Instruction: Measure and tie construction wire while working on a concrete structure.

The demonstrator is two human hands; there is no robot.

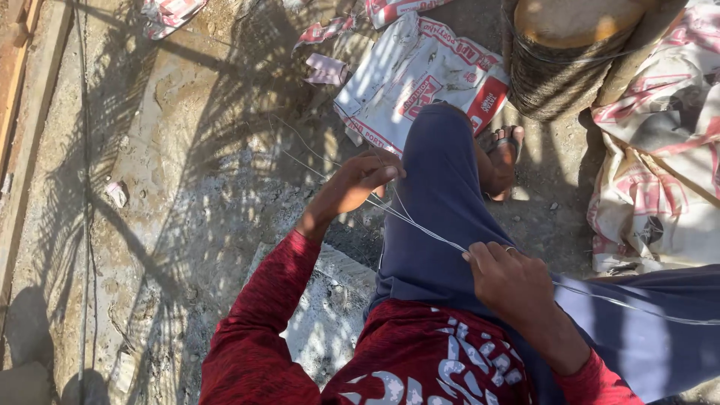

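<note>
Planks [15, 90] of wood run along the far left edge, beside dusty concrete ground [172, 187] striped with leaf shadows. A small scrap of paper [116, 193] lies on that ground, well apart from the person. Nearer the middle, the left hand [352, 184] reaches out from a red sleeve [259, 315], its fingers pinched closed on thin wire [424, 229]. Loose strands of the wire trail away to the left over the ground, and more of it runs from that hand across the raised knee in dark blue trousers [442, 187] to the right hand [510, 281]. The right hand is curled shut around the wire, with a ring on one finger, and the wire goes on past it toward the right edge, over the other trouser leg. Behind the knee, an emptied white and red sack [420, 71] lies flat on the ground. A foot in a sandal [504, 154] rests just to the right of the knee. Above it sits a big coil [562, 67] of the same kind of wire, wound thickly around a yellowish core. More crumpled sacks [660, 150] cover the ground at the far right.
</note>
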